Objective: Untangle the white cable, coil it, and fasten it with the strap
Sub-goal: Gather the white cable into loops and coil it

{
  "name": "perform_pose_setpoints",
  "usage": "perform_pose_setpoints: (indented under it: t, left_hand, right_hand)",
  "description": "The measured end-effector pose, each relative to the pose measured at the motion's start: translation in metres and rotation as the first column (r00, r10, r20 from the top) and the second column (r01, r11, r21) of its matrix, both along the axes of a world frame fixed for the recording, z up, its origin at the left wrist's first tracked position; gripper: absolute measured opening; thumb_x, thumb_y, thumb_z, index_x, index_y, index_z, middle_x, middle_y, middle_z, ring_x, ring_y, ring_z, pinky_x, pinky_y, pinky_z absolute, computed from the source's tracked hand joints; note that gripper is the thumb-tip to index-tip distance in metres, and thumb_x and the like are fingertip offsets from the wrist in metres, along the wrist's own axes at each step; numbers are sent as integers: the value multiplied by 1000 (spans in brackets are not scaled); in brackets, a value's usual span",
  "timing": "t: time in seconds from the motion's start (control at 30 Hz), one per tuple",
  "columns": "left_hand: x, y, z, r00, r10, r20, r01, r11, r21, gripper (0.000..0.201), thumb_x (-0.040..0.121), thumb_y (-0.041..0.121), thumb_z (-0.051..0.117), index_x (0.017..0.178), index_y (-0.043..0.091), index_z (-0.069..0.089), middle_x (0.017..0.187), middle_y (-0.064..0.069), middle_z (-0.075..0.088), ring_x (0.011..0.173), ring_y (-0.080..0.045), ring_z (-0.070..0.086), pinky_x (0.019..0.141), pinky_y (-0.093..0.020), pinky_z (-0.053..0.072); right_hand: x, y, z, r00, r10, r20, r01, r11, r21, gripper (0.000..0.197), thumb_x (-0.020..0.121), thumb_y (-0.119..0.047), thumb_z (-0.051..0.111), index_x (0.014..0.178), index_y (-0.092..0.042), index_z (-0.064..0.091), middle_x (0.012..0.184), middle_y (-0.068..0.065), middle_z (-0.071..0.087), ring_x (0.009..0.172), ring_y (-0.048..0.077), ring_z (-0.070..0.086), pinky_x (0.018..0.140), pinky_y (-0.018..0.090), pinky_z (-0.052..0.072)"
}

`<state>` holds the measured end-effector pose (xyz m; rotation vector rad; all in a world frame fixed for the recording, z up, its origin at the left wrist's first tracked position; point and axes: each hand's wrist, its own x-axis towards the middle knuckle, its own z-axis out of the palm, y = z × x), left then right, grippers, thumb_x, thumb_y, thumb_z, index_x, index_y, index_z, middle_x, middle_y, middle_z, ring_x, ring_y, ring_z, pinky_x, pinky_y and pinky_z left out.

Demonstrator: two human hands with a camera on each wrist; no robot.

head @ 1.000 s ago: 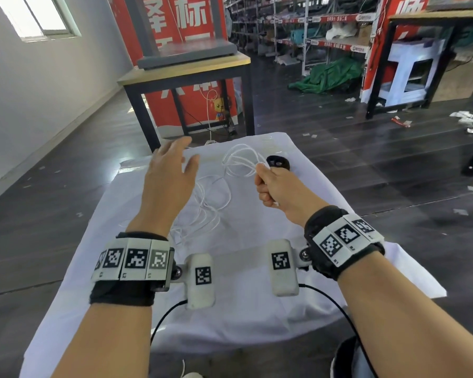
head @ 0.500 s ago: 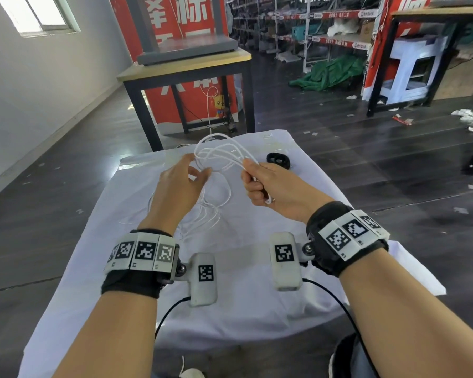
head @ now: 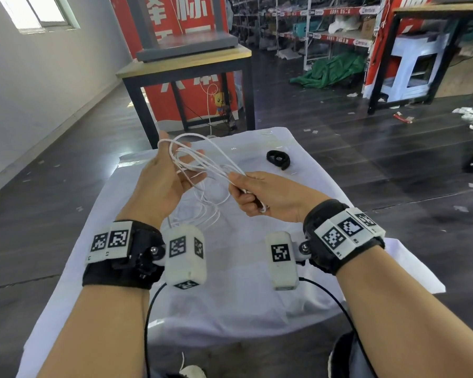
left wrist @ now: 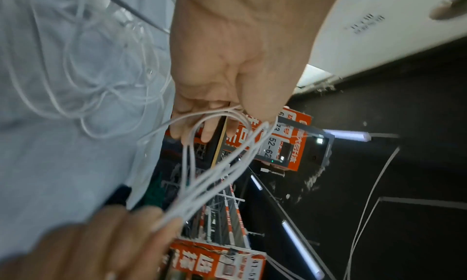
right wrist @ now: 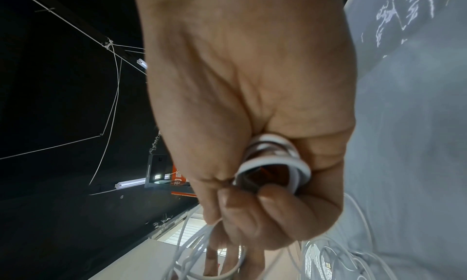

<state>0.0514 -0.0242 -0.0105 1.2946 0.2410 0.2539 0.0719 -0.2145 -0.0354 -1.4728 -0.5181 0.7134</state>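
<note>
The white cable (head: pixel 202 159) is drawn out in several long loops between my two hands above the cloth. My left hand (head: pixel 175 173) is turned palm up with fingers spread; the far ends of the loops hang round its thumb and fingers. My right hand (head: pixel 253 193) grips the near ends in a fist. The left wrist view shows the loops (left wrist: pixel 215 174) running from my left hand (left wrist: pixel 227 74) to my right hand (left wrist: pixel 88 244). In the right wrist view, cable turns (right wrist: pixel 275 162) sit inside the fist (right wrist: pixel 252 94). More slack (head: pixel 210 211) lies tangled below. The black strap (head: pixel 277 158) lies at the far right.
The work surface is a narrow table under a white cloth (head: pixel 230 282), with dark floor on both sides. A wooden table on black legs (head: pixel 186 61) stands just beyond its far edge. Shelving and a green tarp fill the background on the right.
My left hand has let go of its grip and turned palm up, fingers spread inside the loops. The loops have been pulled longer between the hands. The right hand keeps its hold.
</note>
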Motion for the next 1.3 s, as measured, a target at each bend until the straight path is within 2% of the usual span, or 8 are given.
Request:
perform_pose_setpoints:
  t: [0.1,0.23,0.33,0.53,0.73,0.83,1.13,1.3]
  left_hand:
    - [3,6,4,997,-73,10,74,988,-139,54,95,53,41,117,7,58,118,-13,67,108,-36,65,87,-47,55]
    - [1,8,10,985,-151,82,169,935,-311,19,84,26,65,81,10,56,105,-17,53,111,-39,55,92,-51,52]
    - [0,9,10,981,-160,112,190,911,-366,26,70,20,72,84,7,56,107,-18,56,111,-35,58,92,-50,51]
    - [-2,7,11,930,-368,-8,359,911,-203,46,95,44,40,114,7,58,127,-22,60,115,-41,59,89,-59,50]
    - [-1,5,13,927,-375,-24,359,902,-240,47,98,46,35,98,8,64,126,-24,60,114,-41,60,91,-62,46]
    - [-3,3,14,926,-378,-5,365,897,-248,51,95,45,38,115,3,59,125,-25,61,113,-42,60,90,-59,49]
    - [-6,9,12,938,-314,-145,280,935,-218,40,98,50,37,94,20,62,117,-8,68,94,-18,67,79,-28,45]
    - [-6,8,10,951,-237,-198,216,969,-122,30,101,40,38,104,18,57,118,-14,68,86,-19,71,69,-29,55]
  right_hand:
    - [1,1,0,1000,-1,7,1,1000,-5,36,101,-36,38,75,-13,48,58,-4,30,50,9,28,50,16,27]
    - [1,1,-2,998,-19,67,25,996,-84,36,101,-36,39,78,-12,50,55,-6,33,45,7,33,48,15,31]
    - [0,2,-4,994,-28,103,42,990,-137,36,101,-34,38,79,-10,53,55,-5,33,44,7,34,48,16,31]
    - [6,3,-8,976,-175,133,185,981,-66,29,103,-31,35,105,-8,52,61,-2,29,44,6,32,45,15,30]
    - [6,2,-11,967,-168,190,179,983,-46,31,103,-31,35,133,-29,39,62,-3,31,48,5,33,49,16,34]
    - [2,3,-9,983,-103,149,112,992,-50,30,103,-30,35,131,-25,47,63,-3,30,51,7,32,50,17,32]
    - [-3,5,-4,955,-69,288,143,959,-244,39,102,-36,35,87,-13,62,64,-5,41,54,9,34,47,10,32]
    - [0,2,-7,923,-72,378,203,926,-318,43,102,-38,33,100,-8,64,75,-11,54,62,2,43,47,1,32]
